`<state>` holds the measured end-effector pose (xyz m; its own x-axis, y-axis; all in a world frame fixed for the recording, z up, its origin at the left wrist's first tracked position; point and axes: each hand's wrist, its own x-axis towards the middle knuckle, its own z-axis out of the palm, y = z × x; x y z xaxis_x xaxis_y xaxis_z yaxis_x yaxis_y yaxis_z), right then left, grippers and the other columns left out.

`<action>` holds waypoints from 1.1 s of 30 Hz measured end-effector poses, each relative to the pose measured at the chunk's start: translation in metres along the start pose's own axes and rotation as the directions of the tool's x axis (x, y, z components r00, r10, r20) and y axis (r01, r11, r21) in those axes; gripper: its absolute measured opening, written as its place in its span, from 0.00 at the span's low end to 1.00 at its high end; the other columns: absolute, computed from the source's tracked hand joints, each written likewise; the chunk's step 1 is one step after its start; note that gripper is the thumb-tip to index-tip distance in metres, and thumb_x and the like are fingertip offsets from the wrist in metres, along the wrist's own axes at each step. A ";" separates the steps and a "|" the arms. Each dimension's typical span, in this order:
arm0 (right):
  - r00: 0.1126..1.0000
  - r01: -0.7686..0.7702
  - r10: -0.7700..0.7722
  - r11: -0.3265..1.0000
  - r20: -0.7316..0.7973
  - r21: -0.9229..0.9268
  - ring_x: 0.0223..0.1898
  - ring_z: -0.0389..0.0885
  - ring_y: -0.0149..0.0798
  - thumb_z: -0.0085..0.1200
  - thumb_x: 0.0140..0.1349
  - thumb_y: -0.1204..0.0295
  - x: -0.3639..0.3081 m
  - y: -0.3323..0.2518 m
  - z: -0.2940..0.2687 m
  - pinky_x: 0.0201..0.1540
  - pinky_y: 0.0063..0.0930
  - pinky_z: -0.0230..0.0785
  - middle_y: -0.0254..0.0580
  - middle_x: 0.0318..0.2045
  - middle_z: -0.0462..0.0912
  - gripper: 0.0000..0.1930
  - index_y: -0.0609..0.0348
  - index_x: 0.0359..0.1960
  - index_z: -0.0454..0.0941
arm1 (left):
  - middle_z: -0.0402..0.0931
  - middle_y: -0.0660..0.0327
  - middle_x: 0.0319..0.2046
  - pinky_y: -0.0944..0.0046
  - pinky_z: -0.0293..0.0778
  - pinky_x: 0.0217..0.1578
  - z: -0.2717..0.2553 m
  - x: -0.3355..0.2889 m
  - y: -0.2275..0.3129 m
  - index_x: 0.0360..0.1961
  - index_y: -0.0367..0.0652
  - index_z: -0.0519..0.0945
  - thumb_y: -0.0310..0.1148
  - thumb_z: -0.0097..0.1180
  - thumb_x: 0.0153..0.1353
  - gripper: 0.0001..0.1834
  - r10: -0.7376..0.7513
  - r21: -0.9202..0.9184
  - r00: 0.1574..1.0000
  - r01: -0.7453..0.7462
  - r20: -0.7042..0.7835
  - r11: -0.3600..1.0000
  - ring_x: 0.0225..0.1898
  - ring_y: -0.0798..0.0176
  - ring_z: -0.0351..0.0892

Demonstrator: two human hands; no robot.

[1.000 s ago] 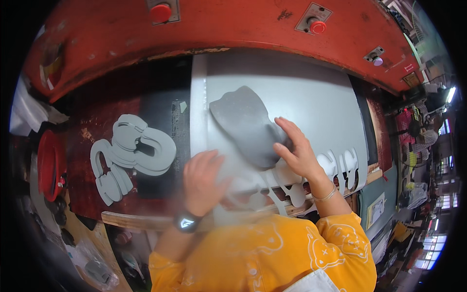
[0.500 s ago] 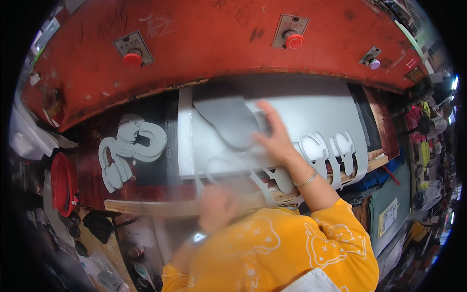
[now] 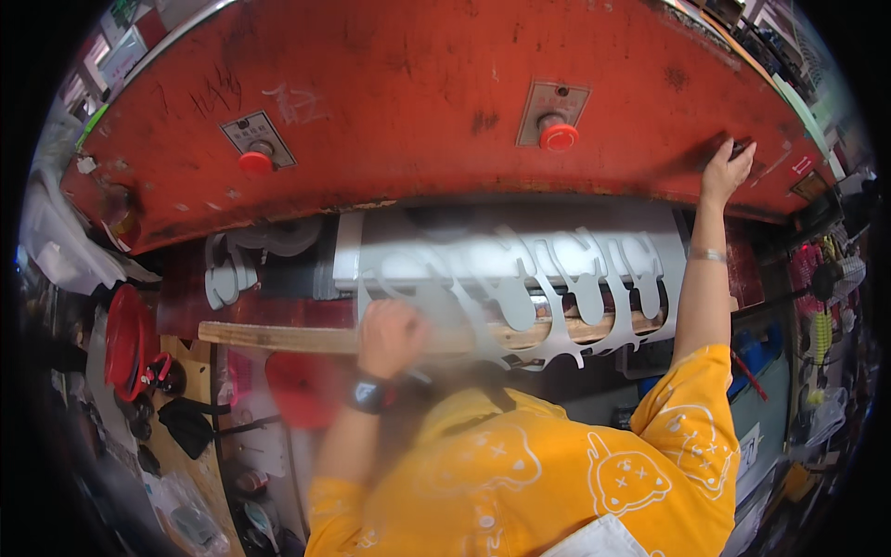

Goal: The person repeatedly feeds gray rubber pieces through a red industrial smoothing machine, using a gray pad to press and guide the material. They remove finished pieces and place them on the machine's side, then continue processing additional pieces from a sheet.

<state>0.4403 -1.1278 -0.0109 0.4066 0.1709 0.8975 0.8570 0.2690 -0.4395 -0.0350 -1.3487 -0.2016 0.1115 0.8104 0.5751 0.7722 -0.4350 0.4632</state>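
My right hand [image 3: 729, 172] is up at the right of the red machine panel [image 3: 408, 111], its fingers closed around the small push button there, which the hand mostly hides. Down at the near left corner of a pale grey sheet [image 3: 561, 302], my left hand [image 3: 392, 334] is curled and somewhat blurred; whatever its fingers grip cannot be made out. Rounded cut-outs run along that sheet, and its near edge hangs over a wooden strip [image 3: 278, 337]. The panel's lower edge hides the far part of the sheet.
Two red knob buttons [image 3: 559, 137] stick out of the panel. Cut curved grey pieces [image 3: 227, 274] lie left of the sheet, partly under the panel. At the left stand a red basin [image 3: 128, 339] and a black cloth-like item [image 3: 190, 427]; cluttered shelves line the right side.
My right hand has gone from above the sheet up to the panel's right button. The grey rounded piece beside it is out of sight. The panel sits lower in view.
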 end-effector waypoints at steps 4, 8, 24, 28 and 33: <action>0.988 -0.155 0.141 0.912 0.064 0.380 0.69 0.51 0.51 0.47 0.68 0.56 -0.051 0.005 -0.054 0.69 0.39 0.45 0.61 0.68 0.53 0.36 0.71 0.67 0.50 | 0.74 0.57 0.21 0.55 0.68 0.37 0.001 -0.003 0.001 0.18 0.42 0.76 0.35 0.61 0.50 0.11 -0.006 0.051 1.000 0.007 -0.004 0.999 0.29 0.51 0.74; 0.911 -0.177 0.041 0.937 0.410 0.300 0.60 0.65 0.41 0.53 0.63 0.69 -0.148 -0.027 -0.122 0.59 0.32 0.58 0.49 0.62 0.64 0.28 0.63 0.64 0.60 | 0.75 0.57 0.23 0.53 0.68 0.41 0.000 -0.005 0.006 0.19 0.42 0.78 0.35 0.59 0.52 0.10 -0.056 0.064 0.998 0.055 0.010 0.996 0.32 0.51 0.75; 0.360 0.370 -0.181 0.928 0.915 0.038 0.43 0.74 0.47 0.60 0.54 0.65 -0.228 -0.118 -0.179 0.47 0.42 0.60 0.44 0.40 0.75 0.18 0.53 0.47 0.76 | 0.75 0.54 0.23 0.53 0.68 0.41 -0.002 -0.004 0.006 0.20 0.40 0.81 0.36 0.59 0.52 0.11 -0.070 0.068 0.997 0.068 0.025 0.995 0.32 0.48 0.75; 0.215 0.379 -0.114 0.925 0.970 0.025 0.41 0.75 0.51 0.59 0.55 0.65 -0.213 -0.130 -0.181 0.45 0.44 0.65 0.48 0.40 0.75 0.17 0.53 0.46 0.76 | 0.73 0.56 0.19 0.54 0.68 0.36 0.001 -0.009 0.006 0.17 0.39 0.77 0.36 0.62 0.53 0.14 -0.009 0.063 1.000 0.011 -0.029 0.998 0.28 0.49 0.74; -0.139 0.256 0.208 0.952 0.968 -0.168 0.46 0.79 0.52 0.58 0.56 0.59 -0.170 -0.157 -0.161 0.51 0.40 0.70 0.59 0.42 0.81 0.20 0.60 0.46 0.78 | 0.72 0.58 0.18 0.55 0.67 0.34 -0.001 -0.041 0.016 0.15 0.41 0.76 0.34 0.62 0.51 0.12 0.001 0.028 1.000 -0.001 0.002 1.000 0.26 0.51 0.73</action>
<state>0.2880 -1.3519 -0.0887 -0.1847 0.9500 -0.2518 0.9731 0.1409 -0.1822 -0.0276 -1.3896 -0.2172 0.1137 0.8105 0.5746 0.7895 -0.4248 0.4430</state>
